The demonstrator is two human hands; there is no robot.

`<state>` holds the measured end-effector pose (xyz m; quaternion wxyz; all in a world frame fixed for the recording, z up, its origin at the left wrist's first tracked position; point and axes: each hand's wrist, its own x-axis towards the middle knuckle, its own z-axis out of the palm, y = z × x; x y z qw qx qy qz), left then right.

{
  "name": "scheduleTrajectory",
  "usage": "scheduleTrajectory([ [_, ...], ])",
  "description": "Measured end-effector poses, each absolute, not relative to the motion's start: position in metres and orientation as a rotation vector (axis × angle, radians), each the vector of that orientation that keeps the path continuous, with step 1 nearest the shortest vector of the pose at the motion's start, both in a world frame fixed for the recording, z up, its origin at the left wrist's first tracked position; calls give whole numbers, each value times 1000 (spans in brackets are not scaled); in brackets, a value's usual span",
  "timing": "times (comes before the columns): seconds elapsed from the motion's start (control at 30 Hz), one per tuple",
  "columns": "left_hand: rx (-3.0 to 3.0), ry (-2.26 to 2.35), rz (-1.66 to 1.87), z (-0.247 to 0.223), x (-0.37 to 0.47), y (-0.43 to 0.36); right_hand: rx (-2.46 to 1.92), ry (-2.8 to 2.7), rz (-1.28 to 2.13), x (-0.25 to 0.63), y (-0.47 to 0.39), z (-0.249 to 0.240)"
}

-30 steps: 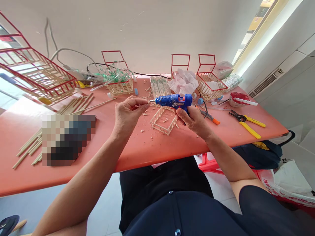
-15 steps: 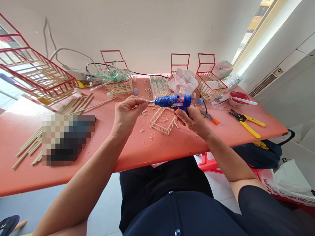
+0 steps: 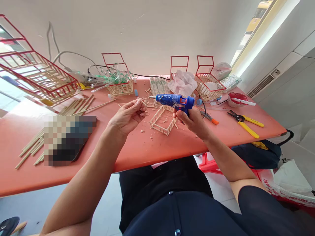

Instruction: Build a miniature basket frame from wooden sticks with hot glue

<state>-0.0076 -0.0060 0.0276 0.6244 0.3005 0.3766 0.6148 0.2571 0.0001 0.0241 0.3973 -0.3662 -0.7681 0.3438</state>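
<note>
My right hand (image 3: 189, 118) is wrapped round the handle of a blue hot glue gun (image 3: 169, 100), whose nozzle points left. Bits of dried glue speckle its barrel. Pinched between the thumb and fingers of my left hand (image 3: 130, 113) is a short wooden stick (image 3: 142, 101). The nozzle tip is a small way to the right of the stick, apart from it. Below the glue gun, a small rectangular frame of wooden sticks (image 3: 159, 127) lies on the orange table (image 3: 137, 150), with stick scraps around it.
Red-rimmed stick baskets stand at the back, one (image 3: 120, 88) holding green sprigs, another (image 3: 209, 90) at right. A larger basket (image 3: 49, 72) is at left above loose sticks (image 3: 31, 146) and a pixelated dark object (image 3: 81, 141). Yellow-handled pliers (image 3: 248, 126) and a red bowl (image 3: 236, 100) lie right.
My left hand has drawn back left and down from the nozzle, turning with the stick in its fingers. The glue gun has shifted slightly right.
</note>
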Motion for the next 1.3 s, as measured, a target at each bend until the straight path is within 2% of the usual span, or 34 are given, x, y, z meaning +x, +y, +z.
scheduleTrajectory([
  [0.53, 228, 663, 1498, 57, 32, -25, -841, -1982, 734, 258, -4, 24],
  [1.3, 263, 650, 1492, 54, 33, -27, -850, -2034, 727, 258, -2, 26],
])
